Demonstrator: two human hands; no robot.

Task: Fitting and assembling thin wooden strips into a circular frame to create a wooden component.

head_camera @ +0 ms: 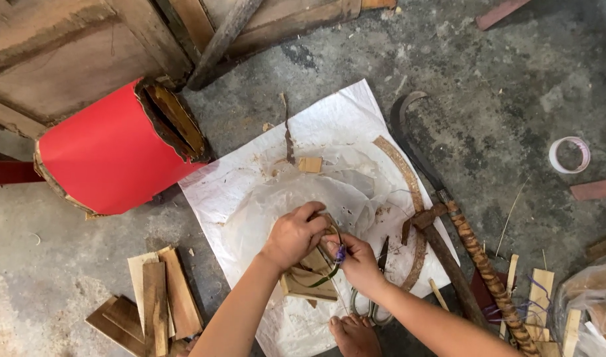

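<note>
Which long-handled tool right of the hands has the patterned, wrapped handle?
The curved sickle blade, whose handle is spirally wrapped; the hammer beside it has plain dark wood.

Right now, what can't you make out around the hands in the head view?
- Small wooden piece: mostly covered by the left hand and right hand.
- Thin strand at the right fingertips: too small to identify.
- Scissors: blades hidden under the right wrist.
- Wood strips: partly cut by the bottom edge.

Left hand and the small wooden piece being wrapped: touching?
Touching. In the head view the left hand closes its fingers over the top of the small wooden piece, with no gap showing, while the right hand grips beside it.
</note>
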